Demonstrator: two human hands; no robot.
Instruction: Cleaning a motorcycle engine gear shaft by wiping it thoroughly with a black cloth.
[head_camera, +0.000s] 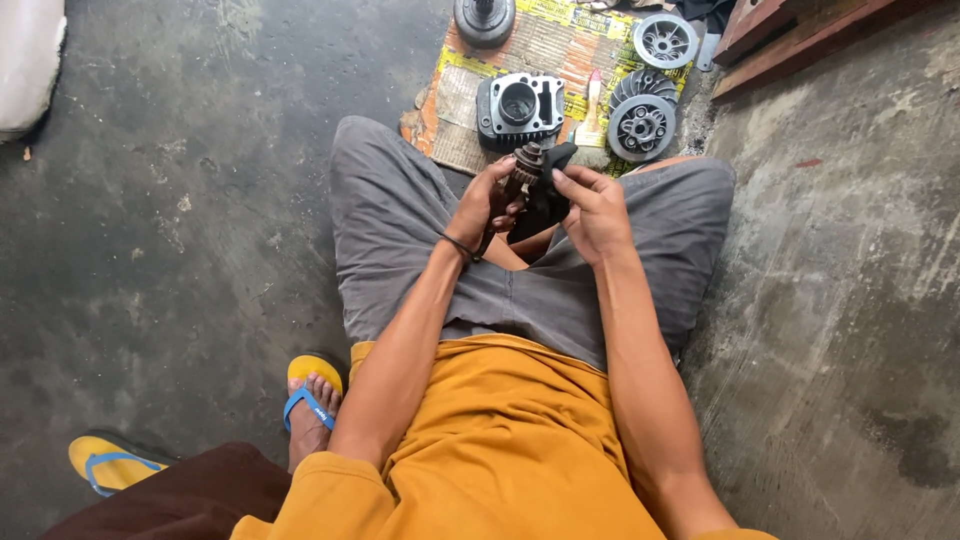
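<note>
Greasy geared shaft (524, 168) clasped in left hand (487, 205); right hand (592, 212) pinches black rag (545, 200) against it, cylinder block (520, 108) beyond.

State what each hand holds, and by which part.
Left hand grips a geared metal shaft around its lower stem; right hand holds a dark cloth against it.

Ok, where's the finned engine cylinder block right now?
The cylinder block lies on the cardboard mat on the floor, top centre of the head view, just beyond the hands, left of the round finned discs.
</note>
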